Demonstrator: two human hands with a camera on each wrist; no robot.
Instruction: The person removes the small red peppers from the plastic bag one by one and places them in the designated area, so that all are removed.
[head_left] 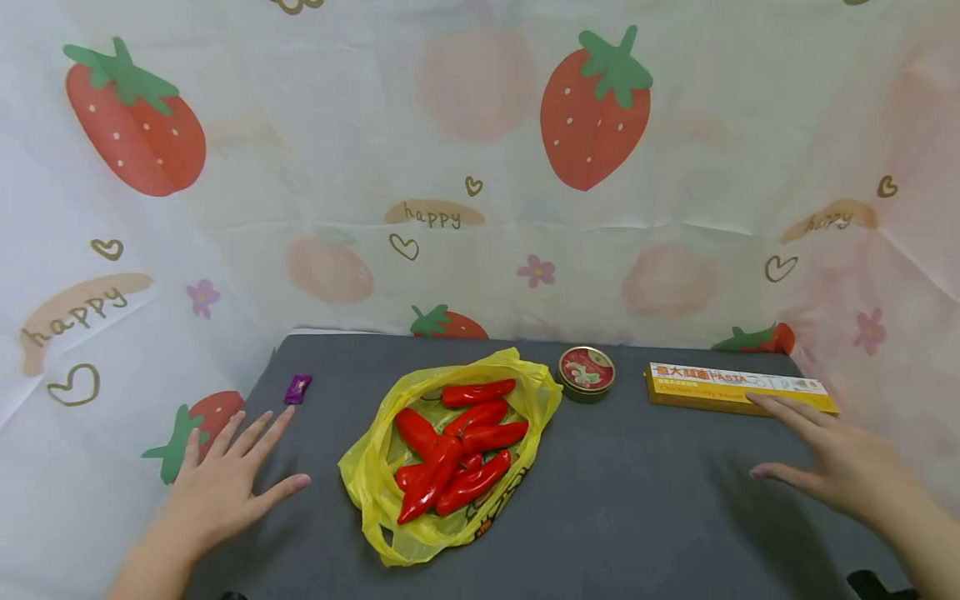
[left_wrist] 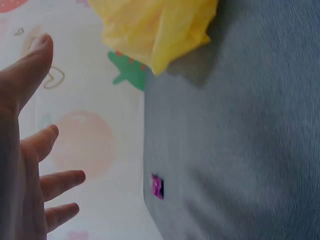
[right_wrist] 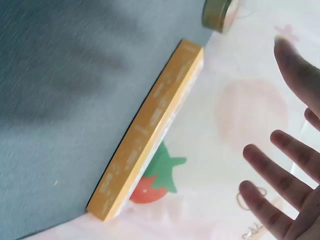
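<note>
My left hand (head_left: 225,487) hovers over the table's left side with fingers spread, holding nothing. Just beyond its fingertips lies a small purple wrapped candy (head_left: 297,389), also visible in the left wrist view. On the right, my right hand (head_left: 843,454) is held above the table, fingers extended and nothing in them. In the head view its fingertips overlap the yellow pasta box (head_left: 738,390); the right wrist view shows them apart from it. Between the hands sits an open yellow plastic bag (head_left: 375,492) containing several red peppers (head_left: 431,475). A round tin (head_left: 587,374) stands behind the bag's right side.
The dark grey tabletop (head_left: 615,500) ends at the back against a white cloth (head_left: 480,125) printed with strawberries and hearts. This cloth also rises along both sides. Dark objects (head_left: 877,583) show at the bottom edge near the right wrist.
</note>
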